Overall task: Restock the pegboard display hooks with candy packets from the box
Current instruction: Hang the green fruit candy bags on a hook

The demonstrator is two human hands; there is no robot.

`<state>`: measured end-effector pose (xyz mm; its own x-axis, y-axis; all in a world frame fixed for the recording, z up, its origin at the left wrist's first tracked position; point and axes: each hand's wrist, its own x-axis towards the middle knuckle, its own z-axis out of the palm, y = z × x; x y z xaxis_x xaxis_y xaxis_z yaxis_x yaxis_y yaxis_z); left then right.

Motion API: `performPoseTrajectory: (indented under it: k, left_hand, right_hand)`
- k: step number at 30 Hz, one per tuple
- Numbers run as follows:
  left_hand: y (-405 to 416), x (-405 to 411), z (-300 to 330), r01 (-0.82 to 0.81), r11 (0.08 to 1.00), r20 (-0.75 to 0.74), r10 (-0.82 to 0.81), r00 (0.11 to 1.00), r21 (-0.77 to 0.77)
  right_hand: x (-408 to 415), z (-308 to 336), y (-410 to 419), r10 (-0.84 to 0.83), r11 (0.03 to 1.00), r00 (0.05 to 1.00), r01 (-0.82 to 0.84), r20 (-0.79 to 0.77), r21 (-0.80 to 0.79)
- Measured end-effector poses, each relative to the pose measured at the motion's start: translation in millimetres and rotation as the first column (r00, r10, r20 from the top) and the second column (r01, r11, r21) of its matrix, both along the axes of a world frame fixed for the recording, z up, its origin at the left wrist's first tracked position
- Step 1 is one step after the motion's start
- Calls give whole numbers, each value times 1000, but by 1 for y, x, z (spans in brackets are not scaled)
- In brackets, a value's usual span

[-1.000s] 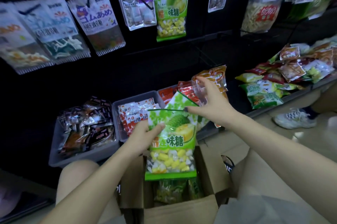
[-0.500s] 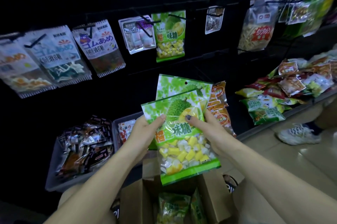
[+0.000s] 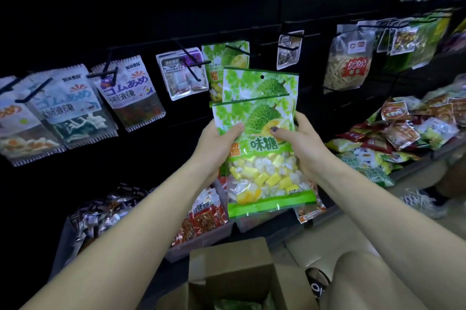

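At frame centre, the left hand [image 3: 219, 138] and right hand [image 3: 300, 138] pinch two stacked durian candy packets [image 3: 264, 156] just below the matching hook [image 3: 237, 50]; best to line up the rear packet's punched hole [image 3: 262, 77] squarely before sliding on

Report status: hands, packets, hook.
Left hand and right hand both grip two durian candy packets. Not yet hung. Matching hook above, unobstructed.

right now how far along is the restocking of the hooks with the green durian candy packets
Done: one green durian candy packet already hangs on its black hook. In hand: the left hand and right hand hold two more green packets, not yet hooked. Left: hang these, then the packets showing in the open brown cardboard box.
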<state>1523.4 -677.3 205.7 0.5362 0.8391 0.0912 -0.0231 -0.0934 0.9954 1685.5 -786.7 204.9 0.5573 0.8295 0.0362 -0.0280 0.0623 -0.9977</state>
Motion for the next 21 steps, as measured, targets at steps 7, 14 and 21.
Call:
performPoseTrajectory:
  k: [7, 14, 21]
  left_hand:
    - [30, 37, 18, 17, 999, -5, -17, 1000, -43]
    - [40, 48, 20, 8, 996, -8, -8, 1000, -92]
    - [46, 53, 24, -26, 990, 2, 26, 1000, -139]
  right_hand:
    - [33, 17, 25, 10, 999, 995, -15, 101, 45]
    - [50, 23, 41, 61, 998, 991, -63, 116, 13]
    - [59, 28, 54, 100, 995, 991, -97, 90, -31]
